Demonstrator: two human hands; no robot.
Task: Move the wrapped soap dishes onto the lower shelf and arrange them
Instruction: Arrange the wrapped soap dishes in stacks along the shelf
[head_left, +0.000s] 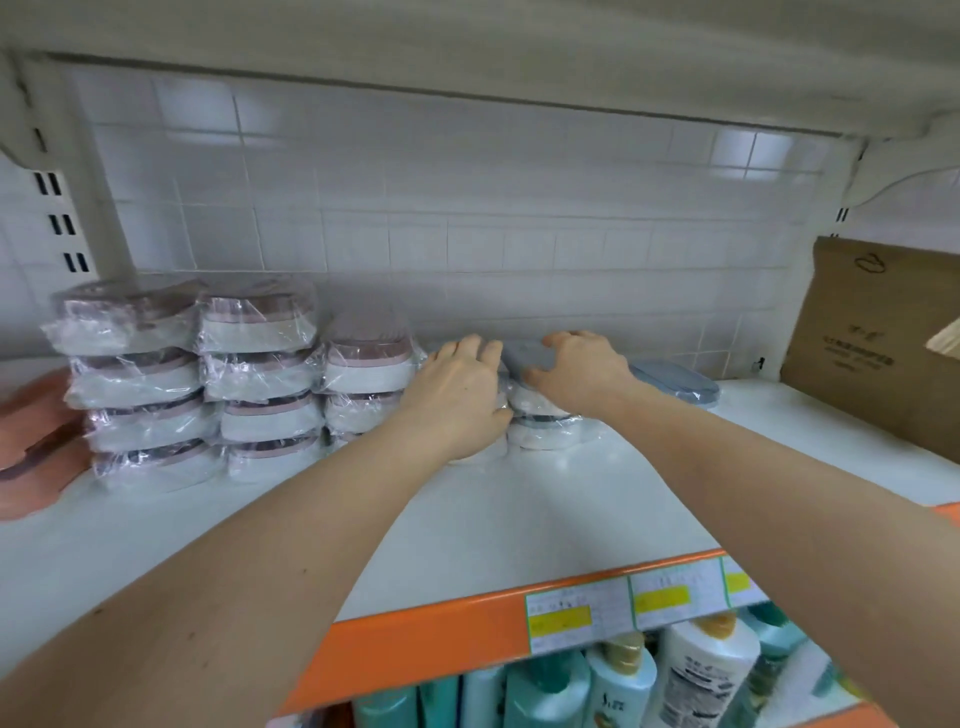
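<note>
- White shelf (519, 499) with an orange front edge, holding plastic-wrapped soap dishes against a tiled wall.
- Pink-lidded wrapped dishes (208, 384) stand in stacks at the left.
- Left hand (460, 387) rests on a stack mostly hidden beneath it, fingers curved over the top.
- Right hand (576, 371) grips the grey-lidded stack (540, 415) just beside it, fingers curled over the lid.
- Cardboard box (872, 343) stands far right.

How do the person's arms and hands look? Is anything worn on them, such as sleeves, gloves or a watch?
Both forearms are bare along all that shows; no sleeve is in view. The left hand and the right hand wear no gloves, and no watch, bracelet or ring is visible.
</note>
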